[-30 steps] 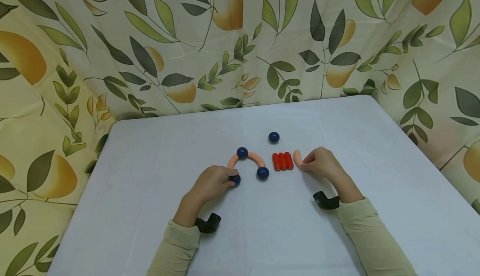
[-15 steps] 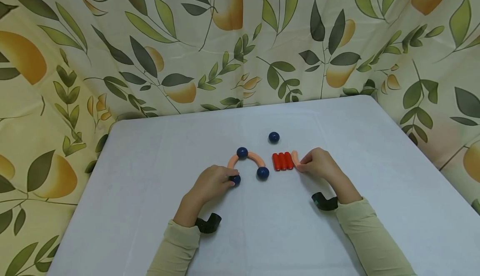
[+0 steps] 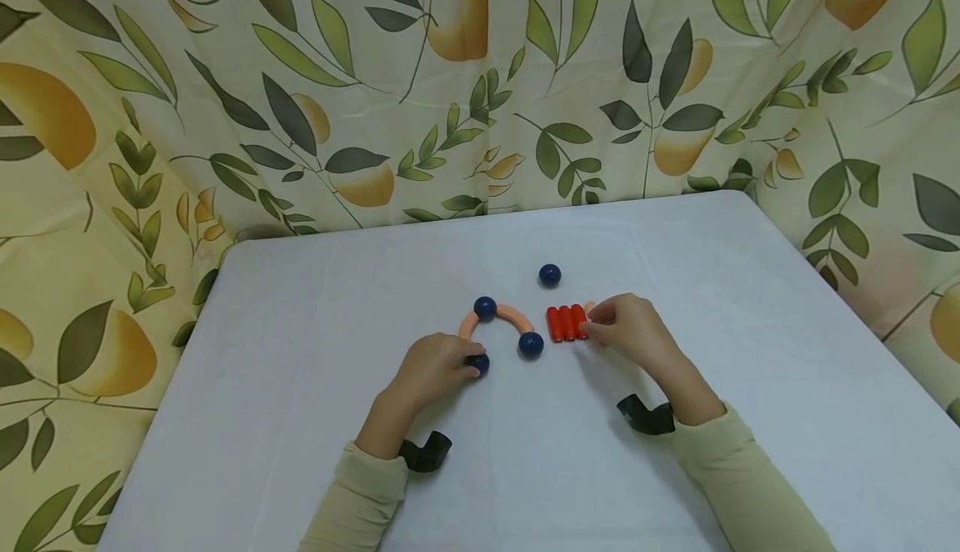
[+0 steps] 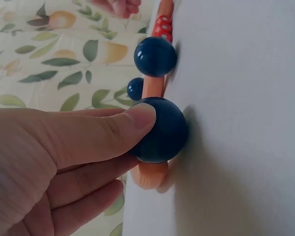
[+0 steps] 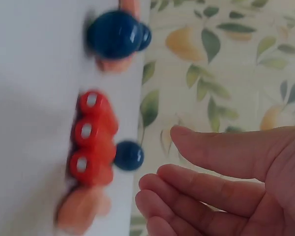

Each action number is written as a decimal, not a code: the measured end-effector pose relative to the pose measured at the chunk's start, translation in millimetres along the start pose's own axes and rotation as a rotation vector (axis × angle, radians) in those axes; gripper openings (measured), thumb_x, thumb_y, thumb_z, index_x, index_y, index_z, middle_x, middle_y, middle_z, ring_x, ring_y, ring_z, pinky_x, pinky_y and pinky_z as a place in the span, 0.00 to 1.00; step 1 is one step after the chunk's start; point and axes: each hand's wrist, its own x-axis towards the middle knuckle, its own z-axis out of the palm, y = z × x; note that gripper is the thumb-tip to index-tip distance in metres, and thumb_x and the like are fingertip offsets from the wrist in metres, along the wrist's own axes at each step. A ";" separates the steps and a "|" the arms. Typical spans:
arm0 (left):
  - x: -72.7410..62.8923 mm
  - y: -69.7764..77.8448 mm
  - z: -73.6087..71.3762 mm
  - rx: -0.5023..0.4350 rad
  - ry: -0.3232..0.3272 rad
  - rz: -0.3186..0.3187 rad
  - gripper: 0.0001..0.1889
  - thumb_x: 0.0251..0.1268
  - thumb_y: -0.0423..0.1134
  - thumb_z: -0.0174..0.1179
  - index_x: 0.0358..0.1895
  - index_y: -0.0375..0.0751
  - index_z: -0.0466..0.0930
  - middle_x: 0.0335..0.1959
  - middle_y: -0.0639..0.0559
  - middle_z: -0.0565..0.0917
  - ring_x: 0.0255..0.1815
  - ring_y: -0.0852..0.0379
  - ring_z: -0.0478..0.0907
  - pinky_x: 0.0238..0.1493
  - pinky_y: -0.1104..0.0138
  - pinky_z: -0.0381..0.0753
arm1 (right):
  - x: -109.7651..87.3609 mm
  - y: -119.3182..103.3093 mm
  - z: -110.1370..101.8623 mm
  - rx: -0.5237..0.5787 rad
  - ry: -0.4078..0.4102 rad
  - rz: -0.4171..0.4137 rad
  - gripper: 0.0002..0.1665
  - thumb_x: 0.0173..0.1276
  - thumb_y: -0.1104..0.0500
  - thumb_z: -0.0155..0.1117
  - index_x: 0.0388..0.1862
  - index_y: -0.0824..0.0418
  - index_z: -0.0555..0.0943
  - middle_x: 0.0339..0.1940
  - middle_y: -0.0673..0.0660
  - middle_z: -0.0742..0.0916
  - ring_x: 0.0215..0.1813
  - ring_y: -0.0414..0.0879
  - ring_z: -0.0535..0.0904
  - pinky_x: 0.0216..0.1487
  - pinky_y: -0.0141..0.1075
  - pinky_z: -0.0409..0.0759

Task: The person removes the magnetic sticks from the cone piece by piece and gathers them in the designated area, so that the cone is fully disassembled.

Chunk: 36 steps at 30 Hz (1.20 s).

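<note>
The left hand (image 3: 438, 364) pinches a dark-blue ball (image 4: 162, 137) at the left end of a peach arch (image 3: 514, 317) on the worktop (image 3: 337, 302). The right hand (image 3: 633, 327), thumb and fingers parted, holds nothing, near a curved peach rod (image 5: 77, 212) beside three red rods (image 3: 566, 323); a loose blue ball (image 3: 550, 276) lies beyond them.

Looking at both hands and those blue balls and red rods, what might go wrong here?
The left hand pinches a blue ball at the left end of the orange arch; a tug might pull the arch apart. The right hand is beside the red rods; brushing them could spoil their neat row. The lone blue ball beyond the rods might roll if bumped.
</note>
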 end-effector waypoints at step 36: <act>-1.0 -15.8 8.6 0.079 0.107 0.161 0.05 0.56 0.32 0.62 0.34 0.43 0.85 0.31 0.57 0.84 0.31 0.61 0.78 0.35 0.69 0.75 | -3.9 -60.6 90.3 -0.034 -0.167 -0.321 0.16 0.49 0.58 0.75 0.38 0.62 0.85 0.28 0.50 0.84 0.31 0.41 0.75 0.36 0.36 0.75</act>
